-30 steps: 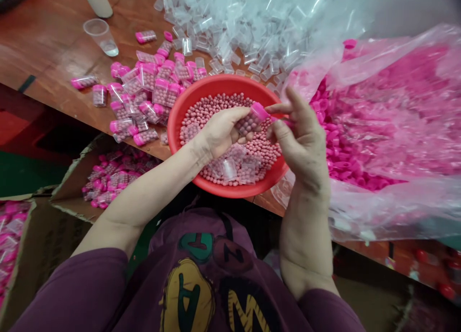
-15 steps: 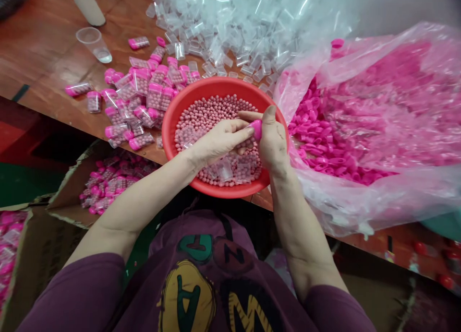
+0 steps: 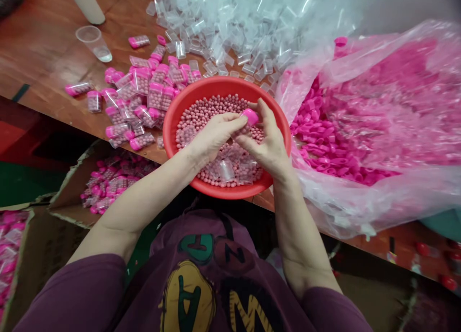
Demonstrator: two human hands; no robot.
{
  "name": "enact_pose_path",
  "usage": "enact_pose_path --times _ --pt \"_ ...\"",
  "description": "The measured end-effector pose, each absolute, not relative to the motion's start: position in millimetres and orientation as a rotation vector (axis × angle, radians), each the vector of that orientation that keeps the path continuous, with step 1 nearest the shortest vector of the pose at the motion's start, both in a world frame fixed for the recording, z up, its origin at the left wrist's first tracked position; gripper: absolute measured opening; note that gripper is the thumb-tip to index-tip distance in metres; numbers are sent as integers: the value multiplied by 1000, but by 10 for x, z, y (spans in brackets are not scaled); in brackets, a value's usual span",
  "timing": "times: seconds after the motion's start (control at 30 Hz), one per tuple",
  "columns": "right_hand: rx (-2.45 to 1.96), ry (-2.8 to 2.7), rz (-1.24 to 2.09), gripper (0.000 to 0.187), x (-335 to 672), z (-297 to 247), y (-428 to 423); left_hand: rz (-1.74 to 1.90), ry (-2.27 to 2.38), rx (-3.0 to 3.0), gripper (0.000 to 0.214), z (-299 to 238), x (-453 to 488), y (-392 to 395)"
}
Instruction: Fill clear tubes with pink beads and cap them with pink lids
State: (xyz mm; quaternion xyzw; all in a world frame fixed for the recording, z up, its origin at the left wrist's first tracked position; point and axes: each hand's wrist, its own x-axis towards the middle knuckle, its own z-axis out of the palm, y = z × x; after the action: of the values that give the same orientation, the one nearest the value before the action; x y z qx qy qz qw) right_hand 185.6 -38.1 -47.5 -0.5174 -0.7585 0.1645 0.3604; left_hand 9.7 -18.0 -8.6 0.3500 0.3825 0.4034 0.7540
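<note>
My left hand point(image 3: 218, 135) pinches a small clear bottle with a pink cap point(image 3: 250, 116) over the red basin. The bottle's body is mostly hidden by my fingers. My right hand point(image 3: 270, 142) is beside it with fingers and thumb spread apart around the cap end; its thumb is close to my left fingertips, and I cannot tell whether they touch. Beneath both hands, the red basin point(image 3: 171, 145) holds many pink beads point(image 3: 212, 109). Several clear containers, one of them a clear cup point(image 3: 226, 171), lie among the beads.
Pink-capped bottles of beads point(image 3: 142, 87) are heaped left of the basin. Clear empty containers point(image 3: 248, 34) pile up behind it. At right, a plastic bag point(image 3: 345, 202) holds pink caps point(image 3: 320, 145). A clear cup point(image 3: 94, 44) lies at upper left. Cardboard boxes point(image 3: 54, 245) with filled bottles stand below the table.
My right hand has come off the pink cap and its fingers have spread. The capped bottle in my left hand has shifted slightly up and left.
</note>
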Motion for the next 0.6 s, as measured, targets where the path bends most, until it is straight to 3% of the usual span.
enact_pose_path --times 0.1,0.43,0.6 --pt "-1486 -2089 240 100 1813 -429 -361 920 881 782 41 -94 122 -167" --pt "-1527 -2201 130 58 1458 157 -60 966 1024 980 53 241 35 13" --pt "-1468 -2130 297 76 1387 -4 65 924 1212 1198 29 165 -384 248"
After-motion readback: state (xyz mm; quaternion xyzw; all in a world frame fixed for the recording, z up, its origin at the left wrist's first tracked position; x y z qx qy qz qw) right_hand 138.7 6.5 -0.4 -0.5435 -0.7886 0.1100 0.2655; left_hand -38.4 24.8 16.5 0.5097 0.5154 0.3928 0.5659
